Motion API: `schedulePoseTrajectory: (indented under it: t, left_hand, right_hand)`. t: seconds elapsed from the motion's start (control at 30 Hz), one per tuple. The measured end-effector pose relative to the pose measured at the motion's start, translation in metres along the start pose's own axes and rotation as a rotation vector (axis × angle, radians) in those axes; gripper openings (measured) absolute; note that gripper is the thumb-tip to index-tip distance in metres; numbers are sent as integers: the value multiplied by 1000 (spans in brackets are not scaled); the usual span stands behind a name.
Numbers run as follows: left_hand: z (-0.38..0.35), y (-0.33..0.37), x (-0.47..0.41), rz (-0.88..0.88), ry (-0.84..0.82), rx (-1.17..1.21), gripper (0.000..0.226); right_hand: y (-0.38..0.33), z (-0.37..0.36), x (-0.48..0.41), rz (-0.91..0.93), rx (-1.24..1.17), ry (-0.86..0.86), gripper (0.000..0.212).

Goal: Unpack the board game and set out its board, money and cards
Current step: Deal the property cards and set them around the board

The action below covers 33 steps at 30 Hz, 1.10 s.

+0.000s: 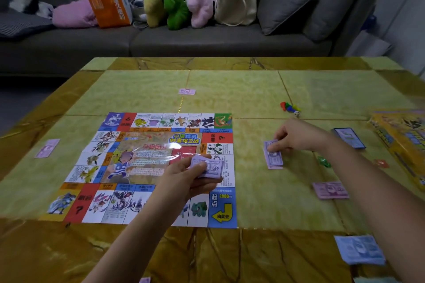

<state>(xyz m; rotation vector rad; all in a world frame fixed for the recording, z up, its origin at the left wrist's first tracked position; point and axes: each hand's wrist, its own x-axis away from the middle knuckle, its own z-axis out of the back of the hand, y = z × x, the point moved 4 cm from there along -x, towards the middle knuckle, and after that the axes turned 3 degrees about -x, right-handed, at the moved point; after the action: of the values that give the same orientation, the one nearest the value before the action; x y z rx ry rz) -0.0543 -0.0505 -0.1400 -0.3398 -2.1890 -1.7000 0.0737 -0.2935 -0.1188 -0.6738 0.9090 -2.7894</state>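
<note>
One game board (142, 145) lies flat on the desk (253, 89), toward its near-left corner, with its long axis along the near edge. Its near-right square reads "2000" above a yellow arrow pointing left. The left hand (181, 177) grips a purple stack (208, 167) marked "5000" over the board. The right hand (296, 136) pinches purple notes (272, 156), whose long axis points to the far edge.

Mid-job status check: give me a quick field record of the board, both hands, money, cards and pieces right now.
board: game board flat on table, left of centre
left: left hand grips note wad above board
right: right hand pinches purple pile, right of board
loose money: purple notes far, left and near right; blue notes near right corner
cards: card stack beyond right wrist
pieces: pawns and die, far right of board
box: game box at right edge
</note>
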Motion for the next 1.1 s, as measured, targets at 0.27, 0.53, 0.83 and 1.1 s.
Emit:
schedulePoseTrajectory:
  t: [0.27, 0.53, 0.83, 1.1]
  left_hand:
    - [-2, -4, 0, 14, -1, 19, 16]
    - [-3, 0, 4, 6, -15, 31, 16]
    - [-3, 7, 9, -27, -31, 37, 15]
    - [-1, 12, 13, -39, -33, 62, 16]
  right_hand:
    - [12, -8, -6, -16, -53, 33, 15]
    - [9, -7, -6, -22, -29, 13, 18]
    - [4, -10, -5, 18, 37, 26, 33]
    - [14, -11, 3, -16, 61, 87, 27]
